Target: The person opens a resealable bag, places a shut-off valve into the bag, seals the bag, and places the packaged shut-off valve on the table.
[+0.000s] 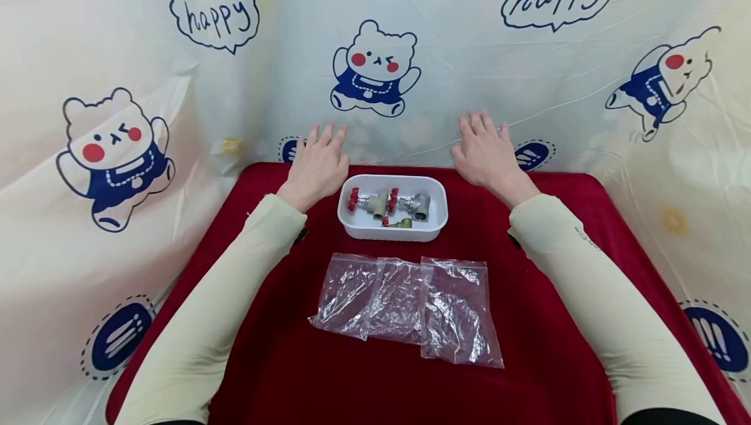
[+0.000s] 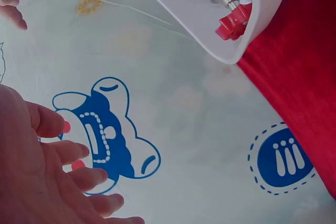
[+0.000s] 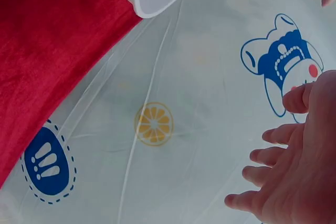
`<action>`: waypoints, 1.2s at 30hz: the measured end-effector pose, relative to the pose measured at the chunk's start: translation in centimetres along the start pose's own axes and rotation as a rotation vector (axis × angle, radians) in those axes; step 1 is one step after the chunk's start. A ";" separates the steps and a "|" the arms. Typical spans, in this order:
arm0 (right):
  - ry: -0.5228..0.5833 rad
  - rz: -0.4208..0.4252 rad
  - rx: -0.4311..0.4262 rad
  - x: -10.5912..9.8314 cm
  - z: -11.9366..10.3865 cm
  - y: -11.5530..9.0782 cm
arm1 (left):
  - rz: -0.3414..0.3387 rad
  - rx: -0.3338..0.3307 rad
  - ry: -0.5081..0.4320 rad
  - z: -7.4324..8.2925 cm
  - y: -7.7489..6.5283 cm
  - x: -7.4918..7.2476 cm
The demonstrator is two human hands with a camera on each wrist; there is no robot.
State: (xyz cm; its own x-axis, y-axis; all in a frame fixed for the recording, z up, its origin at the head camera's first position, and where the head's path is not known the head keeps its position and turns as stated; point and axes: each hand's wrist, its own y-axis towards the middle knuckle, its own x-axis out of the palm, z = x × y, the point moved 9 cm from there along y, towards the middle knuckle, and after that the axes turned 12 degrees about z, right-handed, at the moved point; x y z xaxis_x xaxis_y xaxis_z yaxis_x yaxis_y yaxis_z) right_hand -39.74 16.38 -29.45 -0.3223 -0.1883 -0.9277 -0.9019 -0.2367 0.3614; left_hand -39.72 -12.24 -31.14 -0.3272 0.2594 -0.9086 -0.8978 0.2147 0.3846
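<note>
On the red-covered bench (image 1: 364, 389), three valves (image 1: 379, 206) are held in a white tray (image 1: 392, 234) beyond clear bags (image 1: 397, 301); near it, the left hand (image 1: 319, 167) and right hand (image 1: 487, 156) are held with fingers (image 1: 326, 134) apart

A pale, shiny sheet (image 1: 457, 53) hanging like walls, drawn white bears (image 1: 371, 89) dressed in blue with red cheeks, cloud bubbles (image 1: 214, 16) saying "happy", blue circles (image 1: 121, 336), yellow orange slices (image 3: 154, 124), a soft red tablecloth (image 1: 375, 386)
</note>
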 end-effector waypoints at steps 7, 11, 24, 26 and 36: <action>-0.006 0.011 -0.025 0.1 -0.2 -1.0 | 0.030 0.017 -0.007 0.3 -0.9 -0.3; 0.002 0.035 -0.033 -0.3 -0.3 -1.8 | 0.047 0.028 -0.008 0.7 -1.5 -0.7; 0.083 0.127 -0.067 -0.9 -1.7 -5.4 | 0.142 0.108 -0.043 3.5 -5.7 -0.6; 0.086 0.153 -0.080 -1.0 -1.9 -6.1 | 0.142 0.118 -0.048 4.1 -6.5 -0.3; 0.119 0.143 -0.090 0.2 -2.1 -8.8 | 0.125 0.163 -0.082 6.9 -9.2 1.6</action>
State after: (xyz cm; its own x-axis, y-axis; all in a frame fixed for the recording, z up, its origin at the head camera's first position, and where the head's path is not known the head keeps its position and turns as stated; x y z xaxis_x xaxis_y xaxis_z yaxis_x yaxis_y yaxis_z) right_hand -31.22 16.40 -32.62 -0.4040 -0.3362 -0.8507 -0.8182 -0.2830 0.5004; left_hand -29.94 -7.31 -35.03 -0.4016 0.3679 -0.8387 -0.7901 0.3239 0.5204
